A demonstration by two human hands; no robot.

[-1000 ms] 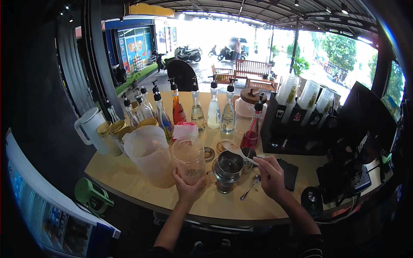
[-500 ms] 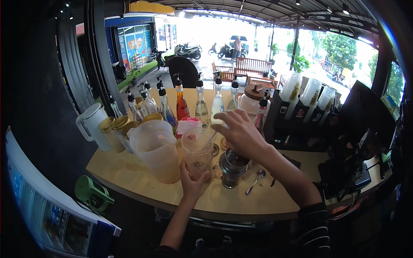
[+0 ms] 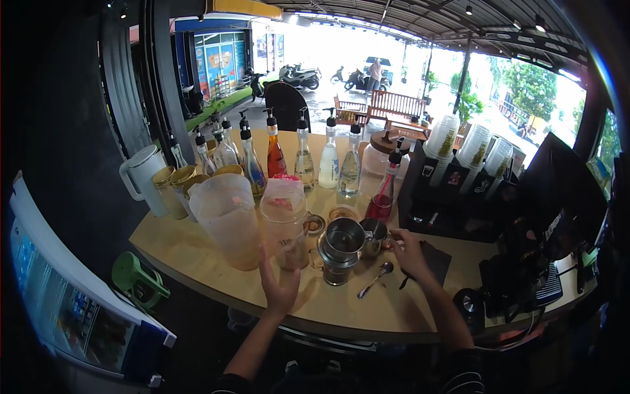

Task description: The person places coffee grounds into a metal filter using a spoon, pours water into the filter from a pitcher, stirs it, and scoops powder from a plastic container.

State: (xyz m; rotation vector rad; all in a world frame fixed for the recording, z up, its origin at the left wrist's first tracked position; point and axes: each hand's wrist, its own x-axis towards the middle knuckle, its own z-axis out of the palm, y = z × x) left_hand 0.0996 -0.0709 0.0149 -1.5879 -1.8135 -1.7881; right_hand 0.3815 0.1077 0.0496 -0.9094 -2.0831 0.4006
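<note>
A tall clear plastic cup (image 3: 284, 213) stands on the counter in front of me. My left hand (image 3: 280, 289) is at its lower near side, thumb and fingers apart. To the right, my right hand (image 3: 408, 253) has its fingers closed at the handle side of a small metal jug (image 3: 374, 238). Between the hands stands a metal drip coffee filter (image 3: 344, 238) on top of a cup with a handle. A spoon (image 3: 375, 280) lies on the counter just in front of the jug. Left of the clear cup is a large frosted plastic pitcher (image 3: 226, 220).
Several pump bottles line the back, including a red syrup bottle (image 3: 382, 197) behind the jug. Gold-rimmed cups (image 3: 169, 190) and a white jug (image 3: 144, 177) stand left. A cup holder (image 3: 453, 187) is at right, with a dark cloth (image 3: 434, 262) on the wooden counter (image 3: 315, 305).
My right hand has come down from above the clear cup and over to the small metal jug. My left hand has loosened from around the clear cup. The view has shifted slightly.
</note>
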